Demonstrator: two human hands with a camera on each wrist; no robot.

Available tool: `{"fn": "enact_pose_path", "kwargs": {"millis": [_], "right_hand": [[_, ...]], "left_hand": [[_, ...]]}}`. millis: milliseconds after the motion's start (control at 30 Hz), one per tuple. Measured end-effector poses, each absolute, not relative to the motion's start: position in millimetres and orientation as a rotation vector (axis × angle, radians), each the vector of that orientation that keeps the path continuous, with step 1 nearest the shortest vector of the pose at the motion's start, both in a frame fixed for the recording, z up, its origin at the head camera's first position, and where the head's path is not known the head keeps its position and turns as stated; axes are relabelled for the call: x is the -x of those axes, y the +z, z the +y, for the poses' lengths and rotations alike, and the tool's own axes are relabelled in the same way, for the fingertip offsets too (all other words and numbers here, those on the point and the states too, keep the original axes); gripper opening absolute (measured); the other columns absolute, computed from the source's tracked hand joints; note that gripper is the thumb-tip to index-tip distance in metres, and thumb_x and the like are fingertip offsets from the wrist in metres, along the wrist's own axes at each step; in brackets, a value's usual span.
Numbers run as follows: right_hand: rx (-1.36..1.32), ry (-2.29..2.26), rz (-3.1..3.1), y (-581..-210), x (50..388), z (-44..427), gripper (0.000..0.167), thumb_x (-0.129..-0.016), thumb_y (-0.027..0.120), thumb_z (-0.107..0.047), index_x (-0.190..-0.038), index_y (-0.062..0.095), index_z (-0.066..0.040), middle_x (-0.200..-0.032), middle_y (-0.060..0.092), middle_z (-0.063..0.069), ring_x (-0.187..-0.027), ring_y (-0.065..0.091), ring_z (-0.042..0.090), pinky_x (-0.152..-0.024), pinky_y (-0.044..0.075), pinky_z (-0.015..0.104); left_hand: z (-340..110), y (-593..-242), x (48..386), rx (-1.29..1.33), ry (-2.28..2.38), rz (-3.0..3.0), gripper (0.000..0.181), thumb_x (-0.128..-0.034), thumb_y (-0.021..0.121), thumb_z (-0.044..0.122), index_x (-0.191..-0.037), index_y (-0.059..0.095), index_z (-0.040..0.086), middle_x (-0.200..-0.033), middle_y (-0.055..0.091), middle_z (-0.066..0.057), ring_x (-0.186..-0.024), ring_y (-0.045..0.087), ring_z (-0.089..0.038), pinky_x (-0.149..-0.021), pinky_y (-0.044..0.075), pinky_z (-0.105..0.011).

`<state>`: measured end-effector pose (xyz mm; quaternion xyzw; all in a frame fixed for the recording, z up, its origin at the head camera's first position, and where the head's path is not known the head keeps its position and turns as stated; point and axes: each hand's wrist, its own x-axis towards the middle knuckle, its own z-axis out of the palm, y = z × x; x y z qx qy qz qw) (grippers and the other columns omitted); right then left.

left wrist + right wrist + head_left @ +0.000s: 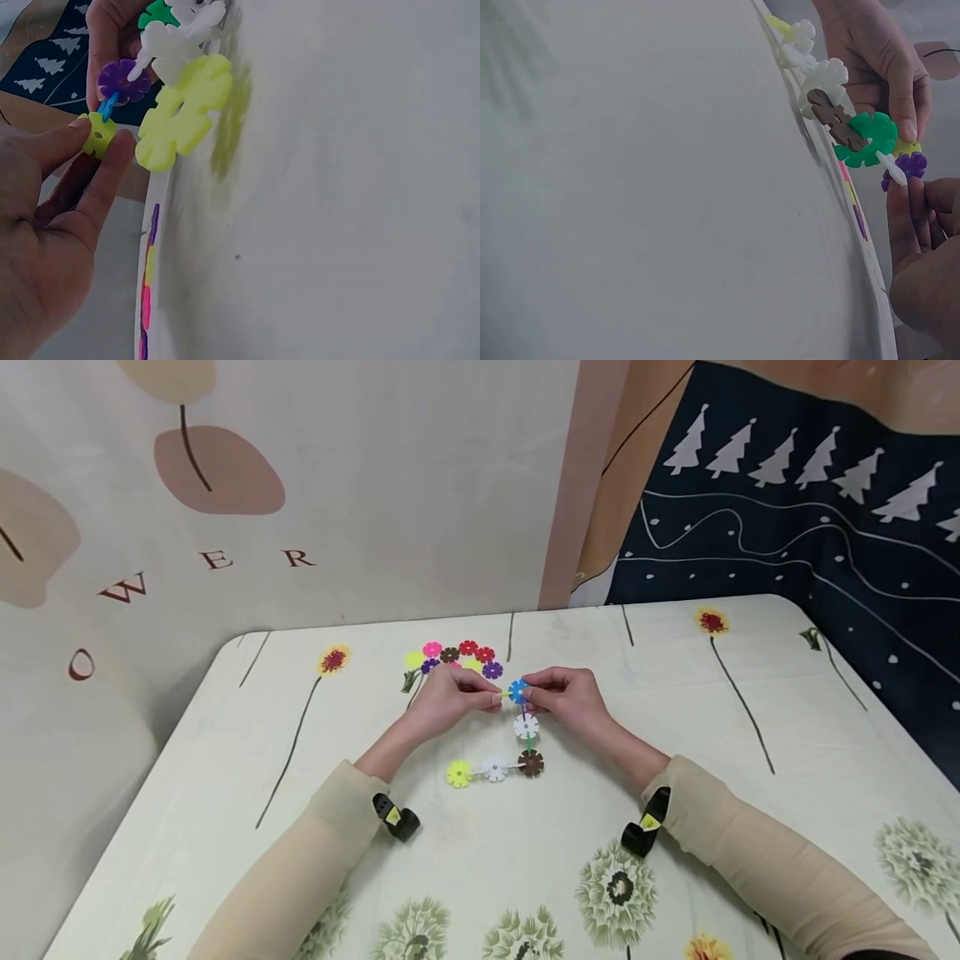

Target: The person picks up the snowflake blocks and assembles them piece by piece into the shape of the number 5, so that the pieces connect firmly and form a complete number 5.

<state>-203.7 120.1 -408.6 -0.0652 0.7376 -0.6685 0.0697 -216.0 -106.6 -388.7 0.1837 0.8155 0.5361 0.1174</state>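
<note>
A bent chain of flower-shaped interlocking discs lies between the hands in the head view. Its near end is a yellow disc (459,773), followed by a white one and a brown disc (531,764). From there it turns away through green, another white disc (527,726) and purple to a blue disc (518,692). My right hand (573,697) pinches the chain's far end around the blue and purple discs (910,166). With thumb and fingertips, my left hand (453,700) pinches a small yellow disc (99,136), which touches the blue one; how deeply they interlock is hard to tell.
Loose flower discs (468,647) in several colours lie behind the left hand, partly hidden by it. A flower-patterned cloth (337,860) covers the table. Hanging fabric (420,510) stands close behind the table's far edge.
</note>
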Motion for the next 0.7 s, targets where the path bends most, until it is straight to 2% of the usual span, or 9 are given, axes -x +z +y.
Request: {"fn": "enact_pose_path", "kwargs": {"millis": [167, 500, 700], "right_hand": [[0.203, -2.010, 2.223, -407.2, 203.9, 120.1, 0.026, -0.096, 0.071, 0.000, -0.119, 0.069, 0.012, -0.107, 0.072, 0.023, -0.075, 0.071, 0.009, -0.074, 0.060, 0.025], [0.184, -2.031, 2.175, -405.4, 203.9, 118.5, 0.026, -0.096, 0.069, 0.002, -0.119, 0.068, 0.013, -0.109, 0.071, 0.024, -0.074, 0.071, 0.009, -0.075, 0.060, 0.026], [0.153, -2.043, 2.142, -403.4, 203.8, 116.7, 0.026, -0.096, 0.068, 0.003, -0.119, 0.068, 0.014, -0.108, 0.071, 0.021, -0.074, 0.071, 0.009, -0.076, 0.061, 0.027]], "left_hand": [[-105.1, -388.1, 214.8, -0.575, 1.537, 2.457, 0.010, -0.0918, 0.074, -0.003, -0.101, 0.079, -0.003, -0.093, 0.077, -0.011, -0.086, 0.076, -0.022, -0.080, 0.061, -0.031], [-102.3, -390.7, 212.9, -0.864, 1.462, 2.639, 0.008, -0.0896, 0.072, -0.011, -0.094, 0.076, -0.005, -0.089, 0.075, -0.013, -0.078, 0.074, -0.021, -0.071, 0.060, -0.026], [-102.4, -391.8, 210.3, -0.917, 1.454, 2.732, 0.008, -0.0878, 0.075, -0.010, -0.090, 0.077, -0.003, -0.088, 0.075, -0.014, -0.079, 0.074, -0.022, -0.069, 0.060, -0.025]]}}
